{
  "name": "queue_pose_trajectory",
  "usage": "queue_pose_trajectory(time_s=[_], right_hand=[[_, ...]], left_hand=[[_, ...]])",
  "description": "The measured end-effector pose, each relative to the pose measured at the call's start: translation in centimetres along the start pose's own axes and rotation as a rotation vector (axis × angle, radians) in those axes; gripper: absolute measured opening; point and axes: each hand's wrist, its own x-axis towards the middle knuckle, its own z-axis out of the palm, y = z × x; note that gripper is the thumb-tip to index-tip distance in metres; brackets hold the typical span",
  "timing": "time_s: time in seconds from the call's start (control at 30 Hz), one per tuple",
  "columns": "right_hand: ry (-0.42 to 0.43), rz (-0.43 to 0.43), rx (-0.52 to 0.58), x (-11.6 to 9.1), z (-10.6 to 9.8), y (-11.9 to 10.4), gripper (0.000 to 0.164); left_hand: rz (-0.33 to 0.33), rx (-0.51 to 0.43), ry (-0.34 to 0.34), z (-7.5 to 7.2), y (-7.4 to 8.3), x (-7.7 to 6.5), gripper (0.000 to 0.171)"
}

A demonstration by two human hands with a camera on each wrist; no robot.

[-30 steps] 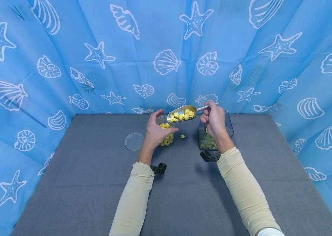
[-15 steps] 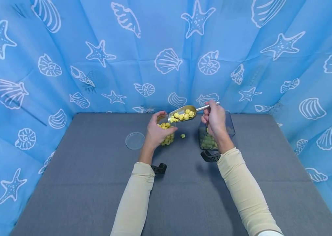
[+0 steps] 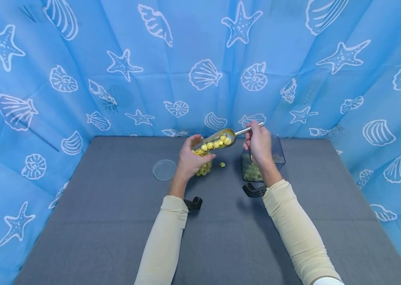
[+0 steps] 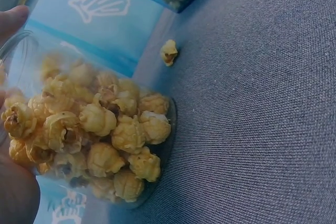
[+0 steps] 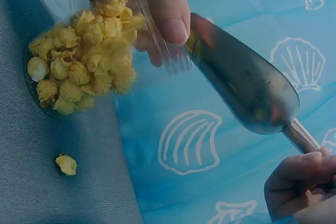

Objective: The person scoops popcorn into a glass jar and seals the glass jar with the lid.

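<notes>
My left hand (image 3: 190,161) grips a clear round jar (image 4: 170,140) near its rim. Yellow popcorn (image 5: 79,61) fills much of the jar, which stands on the table. With curled fingers, my right hand (image 3: 261,145) holds a metal scoop (image 3: 231,135) by its handle. The scoop tilts down to the left, its lip at the jar's mouth, and popcorn lies in a line along it toward the jar. In the right wrist view, the scoop's underside shows and its load is hidden.
A clear, dark-tinted square container (image 3: 279,154) with more popcorn stands behind my right wrist. One loose popcorn piece (image 3: 222,164) lies between jar and container. Left of the jar, a clear round lid (image 3: 164,170) lies on the grey tablecloth (image 3: 218,237). A blue shell-patterned curtain (image 3: 172,79) hangs behind.
The scoop has tipped further down to the left. Popcorn in it has slid toward its lip and the jar's mouth. My left hand stays around the jar.
</notes>
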Motion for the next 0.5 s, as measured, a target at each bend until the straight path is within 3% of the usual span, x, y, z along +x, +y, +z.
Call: queue_pose_trajectory(time_s=[0.5], right_hand=[[0.008,-0.176,-0.207,-1.2,0.5,-1.9,0.034]], left_hand=[[-0.002,-0.016,-0.007,-0.2,-0.1,0.0,0.083]])
